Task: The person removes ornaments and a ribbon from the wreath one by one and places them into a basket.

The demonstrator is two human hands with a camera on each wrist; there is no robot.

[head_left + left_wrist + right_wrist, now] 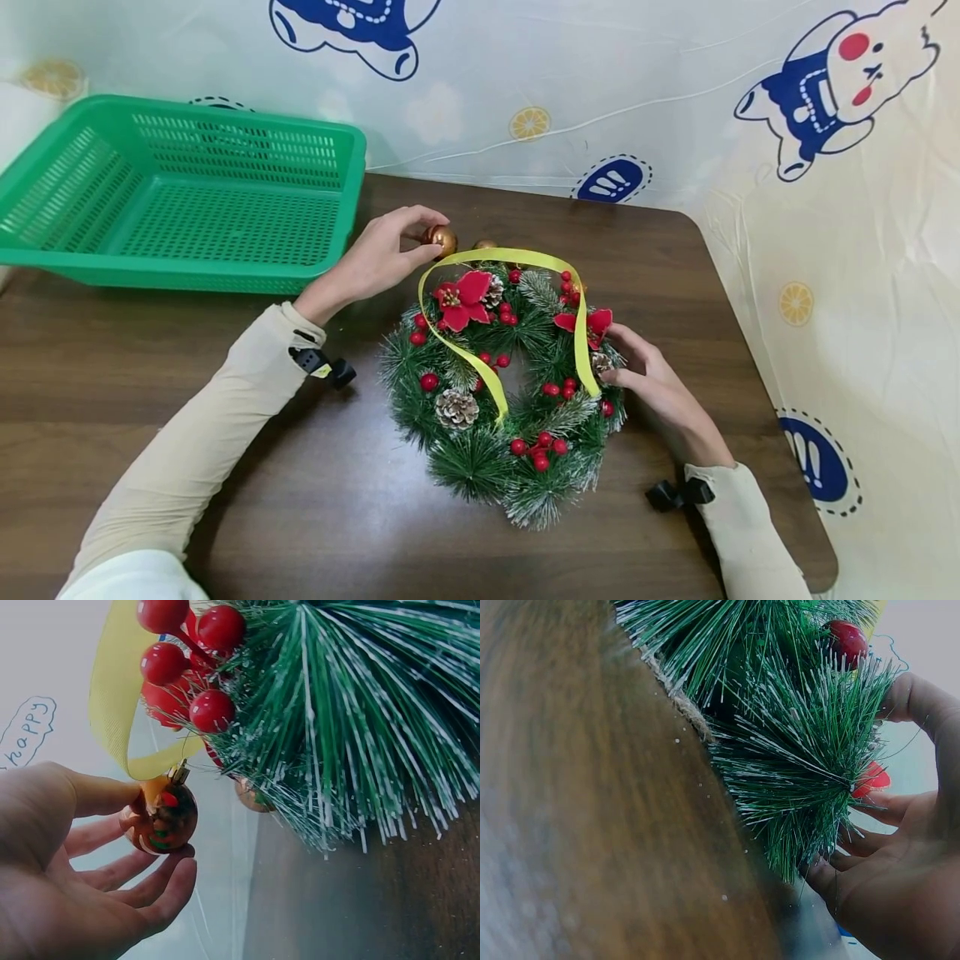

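Wreath [502, 383] flat on table near edge; left hand [378, 258] pinches gold bauble [442, 240] at its far-left rim, right hand [660, 387] with loose fingers steadies right rim.

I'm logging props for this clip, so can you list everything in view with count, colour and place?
Wreath: one, green frosted needles with red berries, red flowers and pine cones, lying at the table's middle.
Ribbon: one, yellow, looped over the wreath.
Gold bauble: one, shiny gold-brown, at the wreath's far edge, pinched by the left hand.
Second bauble: one, gold, mostly hidden behind the ribbon at the far edge.
Basket: one, green plastic mesh, far left of the table.
Table: one, dark brown wood grain.
Backdrop sheet: one, cream with blue cartoon prints, behind and to the right.
Left hand: pinches the gold bauble.
Right hand: rests against the wreath's right side, fingers in the needles.
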